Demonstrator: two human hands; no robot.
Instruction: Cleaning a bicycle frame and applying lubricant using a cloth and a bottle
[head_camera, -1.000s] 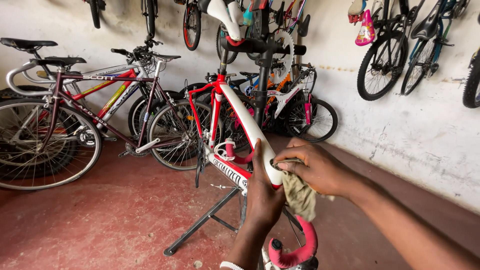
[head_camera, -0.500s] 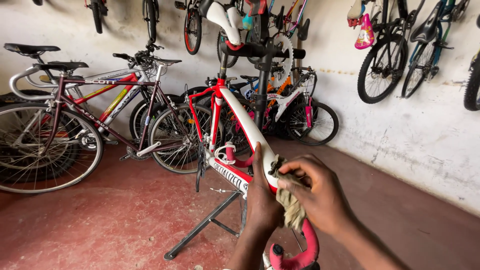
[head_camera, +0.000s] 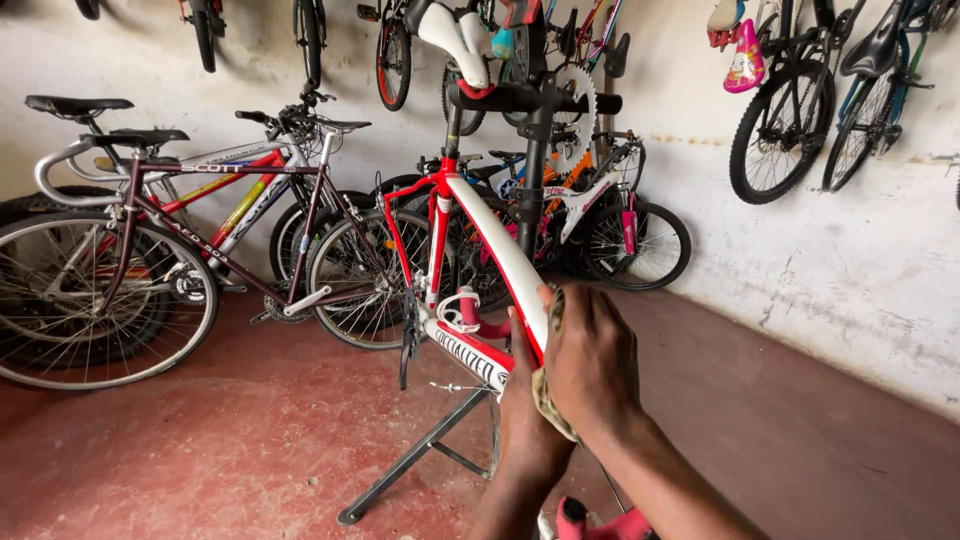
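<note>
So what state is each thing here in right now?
Frame: red and white, clamped in the stand, nose down.
Stand: upright, legs spread on the floor.
Rag: crumpled, pressed on the frame.
Right hand: closed over the rag.
Left hand: gripping the frame.
Maroon bike: standing, parked.
Wall bikes: hanging.

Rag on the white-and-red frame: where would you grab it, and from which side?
Grab the rag by its loose tail hanging below the right hand, coming from underneath. Its upper part is pressed against the frame tube under the palm; the left hand blocks the left side.
</note>
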